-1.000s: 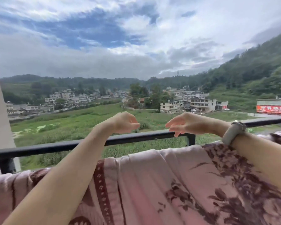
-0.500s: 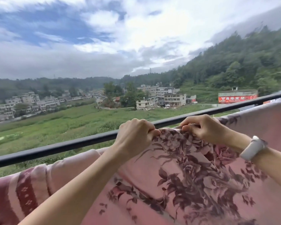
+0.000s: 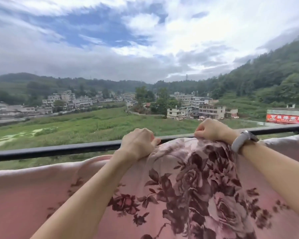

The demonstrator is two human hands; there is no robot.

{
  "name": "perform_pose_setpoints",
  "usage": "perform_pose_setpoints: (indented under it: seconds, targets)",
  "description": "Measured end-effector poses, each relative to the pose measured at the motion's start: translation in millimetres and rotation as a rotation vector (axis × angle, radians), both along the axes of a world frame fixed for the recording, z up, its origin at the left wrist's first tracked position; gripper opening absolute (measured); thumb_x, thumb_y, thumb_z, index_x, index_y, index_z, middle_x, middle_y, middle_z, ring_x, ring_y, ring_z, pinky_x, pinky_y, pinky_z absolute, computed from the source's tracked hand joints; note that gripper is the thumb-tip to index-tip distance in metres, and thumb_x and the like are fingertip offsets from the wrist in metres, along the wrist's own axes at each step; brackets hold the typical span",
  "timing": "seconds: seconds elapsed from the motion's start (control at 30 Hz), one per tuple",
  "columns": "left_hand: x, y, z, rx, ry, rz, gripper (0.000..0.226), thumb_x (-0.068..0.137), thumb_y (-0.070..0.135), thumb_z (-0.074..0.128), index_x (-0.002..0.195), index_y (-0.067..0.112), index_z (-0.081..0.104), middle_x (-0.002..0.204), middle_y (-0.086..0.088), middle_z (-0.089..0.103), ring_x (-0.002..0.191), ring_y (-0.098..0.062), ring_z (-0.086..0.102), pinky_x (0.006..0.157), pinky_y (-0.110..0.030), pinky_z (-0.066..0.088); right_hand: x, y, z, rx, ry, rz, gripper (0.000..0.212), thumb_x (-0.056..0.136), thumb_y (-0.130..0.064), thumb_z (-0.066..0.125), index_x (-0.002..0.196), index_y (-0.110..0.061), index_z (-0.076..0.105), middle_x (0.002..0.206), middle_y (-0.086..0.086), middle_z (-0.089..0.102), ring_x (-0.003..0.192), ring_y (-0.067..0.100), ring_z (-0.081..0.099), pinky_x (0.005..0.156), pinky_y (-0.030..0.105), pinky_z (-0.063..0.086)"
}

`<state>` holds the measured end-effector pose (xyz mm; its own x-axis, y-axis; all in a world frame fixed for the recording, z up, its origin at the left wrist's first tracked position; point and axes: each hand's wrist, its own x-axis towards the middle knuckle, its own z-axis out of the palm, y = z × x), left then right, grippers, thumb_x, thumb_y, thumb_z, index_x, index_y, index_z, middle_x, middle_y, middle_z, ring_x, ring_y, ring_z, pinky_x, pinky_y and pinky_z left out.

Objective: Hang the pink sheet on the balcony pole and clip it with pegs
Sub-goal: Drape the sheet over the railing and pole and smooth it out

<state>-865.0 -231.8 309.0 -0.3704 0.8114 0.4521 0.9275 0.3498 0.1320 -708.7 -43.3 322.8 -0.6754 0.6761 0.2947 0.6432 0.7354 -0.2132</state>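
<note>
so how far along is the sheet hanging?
Early. Both hands, left and right, grip a bunched edge of the sheet at the pole. The sheet lies mostly on the near side, not clearly draped over. No pegs are visible, so draping, spreading and clipping remain.

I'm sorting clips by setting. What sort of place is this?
Probably a high balcony facing a rural village: a black rail runs across, with fields and houses below. Both hands grip a pink sheet.
</note>
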Motion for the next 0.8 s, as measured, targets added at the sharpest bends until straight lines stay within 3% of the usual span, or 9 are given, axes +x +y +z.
perform_pose_setpoints:
  seconds: [0.1, 0.17, 0.27, 0.3, 0.37, 0.47, 0.57, 0.7, 0.8]
  targets:
    - [4.7, -23.7, -0.2, 0.254, 0.073, -0.02, 0.031, 0.091, 0.038, 0.047, 0.091, 0.013, 0.067, 0.088, -0.007, 0.071, 0.078, -0.024, 0.064, 0.067, -0.032, 0.052, -3.0, -13.7, -1.6, -0.039, -0.045, 0.093, 0.032, 0.088, -0.028, 0.051, 0.097, -0.003, 0.067, 0.099, 0.016, 0.069, 0.091, 0.028, 0.063, 0.084, 0.04, 0.051]
    - [2.9, -42.1, -2.3, 0.314, 0.122, -0.023, 0.032, 0.092, 0.036, 0.048, 0.089, 0.01, 0.067, 0.082, -0.009, 0.071, 0.072, -0.025, 0.065, 0.063, -0.033, 0.053, -9.6, -31.4, -1.1, 0.033, -0.007, 0.162, 0.036, 0.091, -0.029, 0.047, 0.099, 0.001, 0.065, 0.099, 0.019, 0.068, 0.088, 0.03, 0.063, 0.083, 0.044, 0.05]
    - [-6.0, -78.4, -14.8, 0.366, 0.163, -0.026, 0.033, 0.091, 0.035, 0.048, 0.089, 0.008, 0.067, 0.081, -0.011, 0.071, 0.068, -0.025, 0.066, 0.061, -0.031, 0.052, -22.4, -74.0, -6.2, 0.178, 0.152, 0.299, 0.036, 0.094, -0.029, 0.044, 0.073, -0.006, 0.063, 0.067, 0.009, 0.064, 0.054, 0.019, 0.054, 0.06, 0.037, 0.049]
    - [-10.9, -93.6, -20.3, 0.406, 0.177, -0.008, 0.032, 0.091, 0.035, 0.048, 0.09, 0.009, 0.067, 0.084, -0.011, 0.072, 0.073, -0.027, 0.066, 0.067, -0.033, 0.051, -27.5, -92.9, -9.6, 0.216, 0.221, 0.343, 0.039, 0.094, -0.029, 0.043, 0.061, -0.012, 0.054, 0.057, 0.003, 0.055, 0.049, 0.016, 0.047, 0.056, 0.033, 0.042]
    - [-30.6, -127.9, -32.2, 0.451, 0.241, 0.073, 0.032, 0.092, 0.036, 0.047, 0.094, 0.011, 0.067, 0.097, -0.011, 0.071, 0.091, -0.03, 0.064, 0.087, -0.044, 0.044, -41.4, -134.3, -21.3, 0.308, 0.312, 0.411, 0.041, 0.094, -0.029, 0.041, 0.056, -0.016, 0.045, 0.055, -0.001, 0.05, 0.051, 0.02, 0.048, 0.056, 0.029, 0.034]
    - [-77.1, -195.6, -48.1, 0.305, 0.243, 0.3, 0.051, 0.093, 0.049, 0.029, 0.111, 0.016, 0.062, 0.125, -0.009, 0.059, 0.122, -0.027, 0.046, 0.107, -0.053, 0.022, -73.9, -198.1, -50.1, 0.511, 0.365, 0.491, 0.033, 0.093, -0.032, 0.038, 0.085, -0.012, 0.062, 0.084, 0.006, 0.067, 0.08, 0.026, 0.059, 0.068, 0.035, 0.042]
    - [-125.0, -271.8, -60.3, 0.191, 0.176, 0.526, 0.059, 0.09, 0.058, 0.02, 0.135, 0.025, 0.04, 0.148, -0.004, 0.033, 0.139, -0.024, 0.018, 0.109, -0.059, -0.002, -118.8, -257.3, -75.6, 0.58, 0.32, 0.534, 0.042, 0.093, -0.035, 0.036, 0.124, -0.01, 0.048, 0.116, 0.011, 0.061, 0.105, 0.03, 0.055, 0.091, 0.043, 0.039]
    - [-162.4, -365.6, -75.0, 0.032, 0.145, 0.552, 0.054, 0.094, 0.045, 0.029, 0.144, 0.03, 0.015, 0.154, 0.0, 0.014, 0.142, -0.021, 0.005, 0.112, -0.058, 0.006, -183.0, -338.3, -95.4, 0.552, 0.33, 0.499, 0.057, 0.09, -0.036, 0.039, 0.139, -0.012, 0.026, 0.142, 0.014, 0.036, 0.132, 0.029, 0.031, 0.11, 0.054, 0.01]
    - [-179.6, -425.9, -82.4, 0.043, 0.096, 0.531, 0.054, 0.093, 0.037, 0.041, 0.143, 0.027, 0.021, 0.154, -0.003, 0.013, 0.142, -0.022, 0.009, 0.113, -0.052, 0.013, -218.8, -397.0, -103.8, 0.547, 0.365, 0.497, 0.063, 0.083, -0.027, 0.052, 0.139, -0.01, 0.029, 0.145, 0.02, 0.031, 0.135, 0.036, 0.024, 0.111, 0.059, 0.002]
